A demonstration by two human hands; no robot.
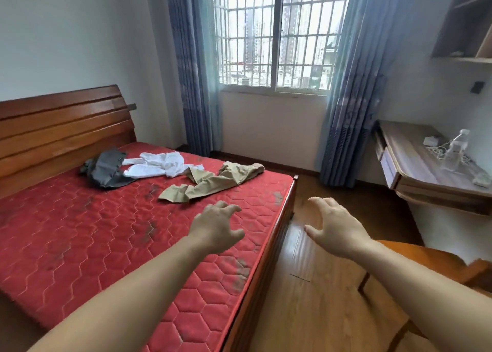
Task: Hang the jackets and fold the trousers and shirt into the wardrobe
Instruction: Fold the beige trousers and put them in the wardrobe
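While both arms reach toward the bed (80, 245), left hand (217, 228) and right hand (336, 225) hold nothing, fingers loosely spread for a grab, probably the khaki trousers (213, 182) lying crumpled on its far half; white shirt (157, 164) and grey garment (106, 169) lie nearer its headboard.

Single head view, standing height at bed (111, 245) foot corner, facing forward-down across bed toward window (277, 37) beyond; bed close.
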